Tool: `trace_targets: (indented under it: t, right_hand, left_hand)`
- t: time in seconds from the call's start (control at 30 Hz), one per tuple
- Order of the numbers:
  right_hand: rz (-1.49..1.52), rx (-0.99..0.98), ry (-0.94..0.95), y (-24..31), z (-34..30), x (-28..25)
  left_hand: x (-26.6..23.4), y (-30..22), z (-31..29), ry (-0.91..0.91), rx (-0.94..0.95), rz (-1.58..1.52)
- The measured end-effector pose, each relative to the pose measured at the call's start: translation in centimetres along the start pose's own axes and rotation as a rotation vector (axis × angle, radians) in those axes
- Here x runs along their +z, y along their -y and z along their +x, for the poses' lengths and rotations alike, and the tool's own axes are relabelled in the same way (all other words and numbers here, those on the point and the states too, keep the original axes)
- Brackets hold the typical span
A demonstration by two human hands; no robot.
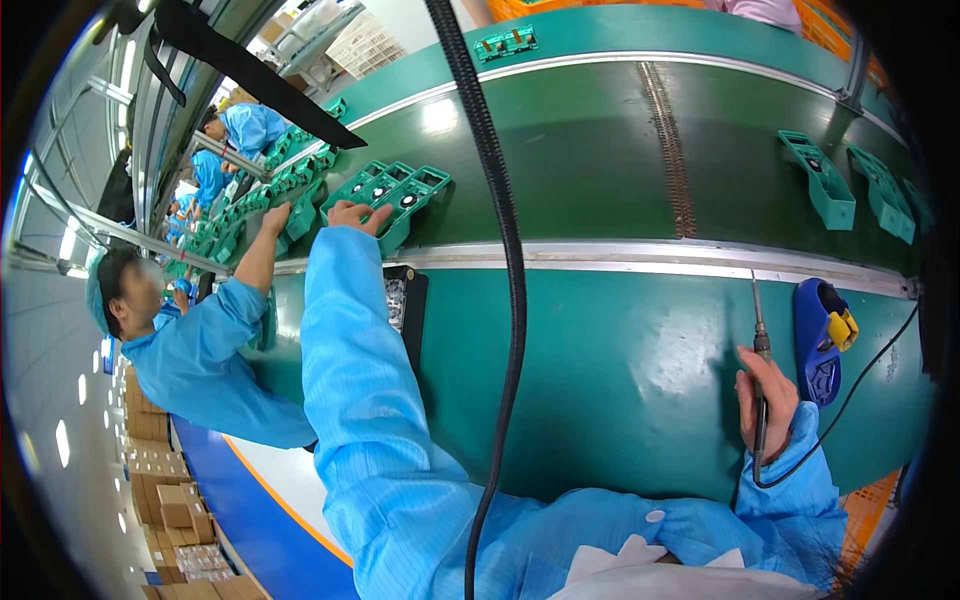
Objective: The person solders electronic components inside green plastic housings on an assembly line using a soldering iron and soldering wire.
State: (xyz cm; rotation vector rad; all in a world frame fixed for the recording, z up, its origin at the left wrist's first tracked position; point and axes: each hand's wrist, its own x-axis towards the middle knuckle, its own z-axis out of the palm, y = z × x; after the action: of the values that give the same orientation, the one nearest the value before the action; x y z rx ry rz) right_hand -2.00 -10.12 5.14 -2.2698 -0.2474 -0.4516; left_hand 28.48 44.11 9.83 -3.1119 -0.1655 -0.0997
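My left hand reaches far out to the conveyor, its fingers closed at the near end of a green plastic housing. That housing sits in a close group of similar ones with round black-and-white parts inside. Part of the grip is hidden behind my fingers and sleeve. At the right of the bench, my right hand holds a soldering iron, its thin tip pointing away from me toward the metal rail. Just right of it stands a blue iron stand with a yellow sponge.
A black box of small parts lies beside my left sleeve. More green housings rest on the belt at right. A black sleeved cable hangs across the view. A co-worker at left reaches toward the housings.
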Motion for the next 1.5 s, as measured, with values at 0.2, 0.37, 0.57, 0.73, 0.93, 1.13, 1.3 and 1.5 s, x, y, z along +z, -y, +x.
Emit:
trace_targets:
  t: [0.2,0.37,0.57,0.73,0.93,1.13,1.3,1.5]
  right_hand:
    - [-0.038,0.039,0.056,-0.1,-0.3,0.1]
    - [-0.036,0.101,0.066,0.1,-0.1,0.5]
    - [-0.007,0.081,0.063,-0.1,-0.3,0.3]
    - [0.004,0.058,0.080,-0.1,-0.3,-0.1]
    - [-0.017,0.035,0.057,-0.1,-0.4,-0.1]
    - [-0.007,0.055,0.033,0.4,-0.3,0.0]
    - [0.052,0.075,-0.003,1.0,-0.2,-0.2]
    - [0.105,0.044,-0.045,1.5,-0.4,-0.2]
  left_hand:
    - [2.9,5.5,3.3,0.210,0.251,0.353]
    - [2.1,4.7,4.1,0.259,0.093,0.153]
    - [0.5,1.6,3.8,0.280,-0.232,0.013]
    - [-0.8,-3.2,0.4,0.152,-0.086,-0.113]
    - [-2.1,-8.8,2.1,0.134,0.303,-0.090]
    - [-4.6,-16.6,-1.0,0.228,0.460,-0.155]
    - [-6.5,-19.4,-7.9,0.243,0.456,-0.281]
    - [-8.6,-21.9,-17.0,0.245,0.533,-0.331]
